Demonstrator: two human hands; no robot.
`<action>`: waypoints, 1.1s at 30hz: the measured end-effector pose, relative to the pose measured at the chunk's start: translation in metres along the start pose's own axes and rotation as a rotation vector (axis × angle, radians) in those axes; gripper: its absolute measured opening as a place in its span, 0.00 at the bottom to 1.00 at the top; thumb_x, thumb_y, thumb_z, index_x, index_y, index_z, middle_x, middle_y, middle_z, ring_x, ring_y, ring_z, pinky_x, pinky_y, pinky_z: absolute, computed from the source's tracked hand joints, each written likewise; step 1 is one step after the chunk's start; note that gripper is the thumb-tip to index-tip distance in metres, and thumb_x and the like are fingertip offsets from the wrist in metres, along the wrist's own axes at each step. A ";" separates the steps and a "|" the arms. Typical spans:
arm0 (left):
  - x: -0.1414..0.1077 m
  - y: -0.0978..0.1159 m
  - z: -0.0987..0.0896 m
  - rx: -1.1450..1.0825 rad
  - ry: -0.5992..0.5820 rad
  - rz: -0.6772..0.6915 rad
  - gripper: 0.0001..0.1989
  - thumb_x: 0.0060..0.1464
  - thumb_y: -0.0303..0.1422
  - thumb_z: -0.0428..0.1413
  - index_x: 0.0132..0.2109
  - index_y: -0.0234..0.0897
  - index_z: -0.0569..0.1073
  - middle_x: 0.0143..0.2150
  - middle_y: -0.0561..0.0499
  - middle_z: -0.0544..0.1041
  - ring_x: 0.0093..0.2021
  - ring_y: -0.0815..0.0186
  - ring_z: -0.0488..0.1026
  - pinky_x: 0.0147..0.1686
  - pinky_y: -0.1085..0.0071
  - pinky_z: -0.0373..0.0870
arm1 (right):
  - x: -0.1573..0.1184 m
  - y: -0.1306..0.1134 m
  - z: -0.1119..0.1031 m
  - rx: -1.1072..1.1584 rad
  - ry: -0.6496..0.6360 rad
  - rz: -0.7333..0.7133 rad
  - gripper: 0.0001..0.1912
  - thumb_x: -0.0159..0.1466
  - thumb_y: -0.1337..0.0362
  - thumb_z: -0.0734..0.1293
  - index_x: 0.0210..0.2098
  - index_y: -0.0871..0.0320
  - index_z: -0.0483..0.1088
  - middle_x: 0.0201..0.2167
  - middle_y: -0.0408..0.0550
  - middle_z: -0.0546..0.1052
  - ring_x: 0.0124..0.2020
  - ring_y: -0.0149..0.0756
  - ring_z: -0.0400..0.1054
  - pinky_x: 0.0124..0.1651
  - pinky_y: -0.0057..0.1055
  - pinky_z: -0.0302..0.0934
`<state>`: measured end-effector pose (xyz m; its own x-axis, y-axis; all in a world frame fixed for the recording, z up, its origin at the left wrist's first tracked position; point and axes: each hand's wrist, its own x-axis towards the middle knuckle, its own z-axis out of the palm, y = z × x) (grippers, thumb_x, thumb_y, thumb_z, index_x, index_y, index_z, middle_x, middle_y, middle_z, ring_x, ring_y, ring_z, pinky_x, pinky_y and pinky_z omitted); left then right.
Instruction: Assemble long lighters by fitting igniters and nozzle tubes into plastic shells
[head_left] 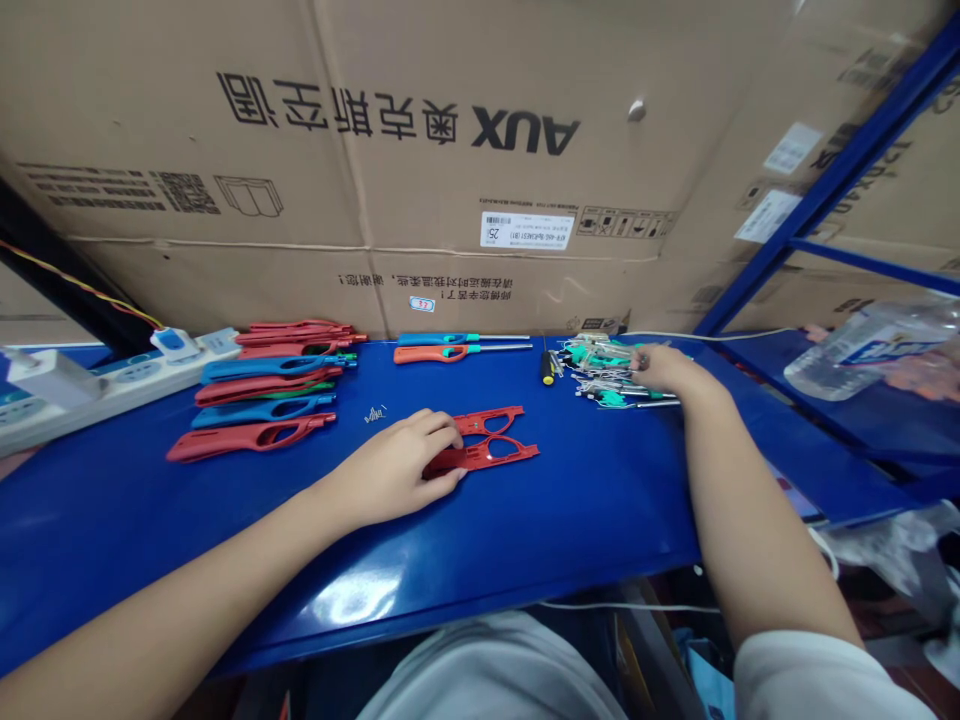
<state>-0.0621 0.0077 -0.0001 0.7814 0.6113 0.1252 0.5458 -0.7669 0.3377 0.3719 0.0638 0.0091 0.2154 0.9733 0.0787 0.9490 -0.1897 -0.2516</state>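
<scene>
My left hand (411,455) lies over two red lighter casing halves (510,452), side by side on the blue table. Its thumb and fingers close around their left ends, and their hollow insides face up. At the right, my right hand (661,366) reaches into a pile of lighter inner parts (611,385) with green pieces, wires and metal tubes. Its fingertips are pinched together at the pile; what is between them is too small to make out. A small screwdriver (548,370) with a black and yellow handle lies left of the pile.
Red and blue lighter casings (262,405) are stacked at the left, beside a white power strip (127,380). Two assembled lighters (435,353) lie at the back. Small screws (375,413) sit near my left hand. A cardboard sheet (420,200) walls the back; a plastic bottle (870,345) lies at right.
</scene>
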 end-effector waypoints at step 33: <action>0.001 -0.006 -0.003 -0.199 0.428 -0.145 0.26 0.63 0.41 0.58 0.64 0.41 0.63 0.60 0.44 0.72 0.60 0.56 0.71 0.60 0.54 0.69 | -0.079 -0.138 0.037 0.343 0.102 -0.948 0.14 0.72 0.63 0.60 0.56 0.52 0.66 0.45 0.53 0.76 0.39 0.39 0.73 0.38 0.35 0.68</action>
<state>-0.0659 0.0135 0.0004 0.4846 0.7666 0.4212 0.5389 -0.6410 0.5466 0.2159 0.0175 0.0022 -0.5587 0.6849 0.4678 0.6250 0.7184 -0.3053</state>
